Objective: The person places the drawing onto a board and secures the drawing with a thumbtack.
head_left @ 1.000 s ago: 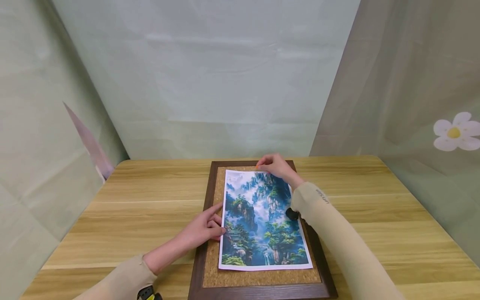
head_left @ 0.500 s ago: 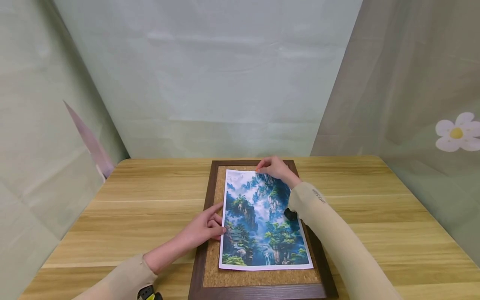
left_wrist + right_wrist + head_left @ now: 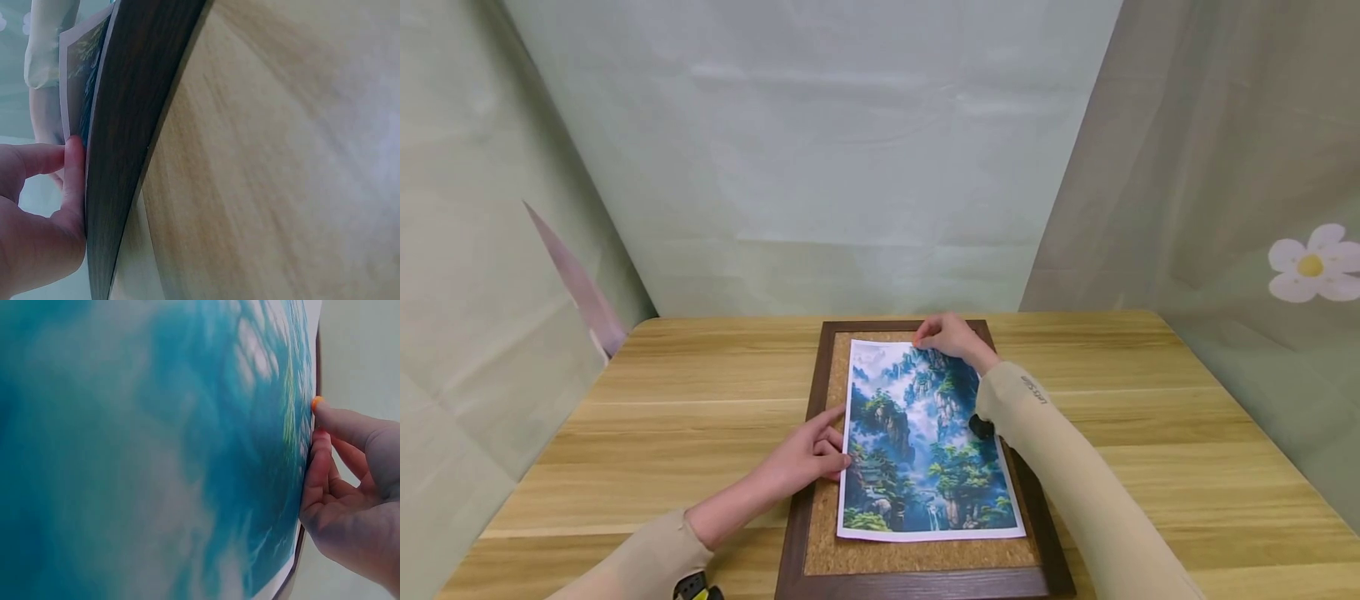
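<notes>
A printed landscape picture (image 3: pixel 917 450) of misty blue mountains and trees lies on a cork board (image 3: pixel 823 517) with a dark brown frame. At the picture's top edge, my right hand (image 3: pixel 951 335) pinches a small orange push pin (image 3: pixel 317 402) between thumb and fingers. Whether its point is in the cork is hidden. My left hand (image 3: pixel 801 454) rests at the picture's left edge, thumb touching the paper and forefinger stretched out along the border. In the left wrist view, the paper edge (image 3: pixel 64 94) stands just past these fingertips.
The framed board lies on a wood-grain table (image 3: pixel 685 433). Pale cloth sheets (image 3: pixel 850 158) hang behind and at both sides, the right one bearing a white flower print (image 3: pixel 1311 265). Dark straps (image 3: pixel 981 427) sit on both wrists.
My right hand has shifted slightly toward me, bringing the orange push pin from the cork just beyond the paper onto the picture's top edge. The left hand has stayed still.
</notes>
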A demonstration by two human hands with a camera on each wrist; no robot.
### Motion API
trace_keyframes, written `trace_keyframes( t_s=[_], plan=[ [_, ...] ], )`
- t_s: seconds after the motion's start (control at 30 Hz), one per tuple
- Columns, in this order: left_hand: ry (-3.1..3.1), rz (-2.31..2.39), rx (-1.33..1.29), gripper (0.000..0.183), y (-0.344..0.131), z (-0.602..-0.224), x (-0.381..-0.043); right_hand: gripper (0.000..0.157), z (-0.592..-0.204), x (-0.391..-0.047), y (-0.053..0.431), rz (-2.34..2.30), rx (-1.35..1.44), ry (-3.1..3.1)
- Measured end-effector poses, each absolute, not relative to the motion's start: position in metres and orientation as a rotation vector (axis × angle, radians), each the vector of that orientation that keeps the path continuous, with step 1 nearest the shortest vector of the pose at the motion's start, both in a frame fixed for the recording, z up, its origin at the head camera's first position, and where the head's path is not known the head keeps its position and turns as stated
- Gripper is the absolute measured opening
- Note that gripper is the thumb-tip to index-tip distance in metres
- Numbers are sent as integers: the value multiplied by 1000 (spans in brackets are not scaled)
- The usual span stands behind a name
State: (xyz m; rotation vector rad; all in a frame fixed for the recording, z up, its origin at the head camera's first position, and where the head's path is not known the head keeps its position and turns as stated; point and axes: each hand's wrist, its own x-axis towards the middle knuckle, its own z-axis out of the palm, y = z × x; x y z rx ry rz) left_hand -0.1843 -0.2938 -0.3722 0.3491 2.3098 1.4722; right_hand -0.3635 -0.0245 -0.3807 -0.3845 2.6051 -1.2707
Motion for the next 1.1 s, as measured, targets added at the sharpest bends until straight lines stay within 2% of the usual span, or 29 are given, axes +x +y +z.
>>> trace_keyframes(
  t_s=[1.1],
  plan=[
    [2300, 1488, 338, 81, -295, -370, -184, 14, -373, -365, -34, -1178, -372, 2666]
  ],
)
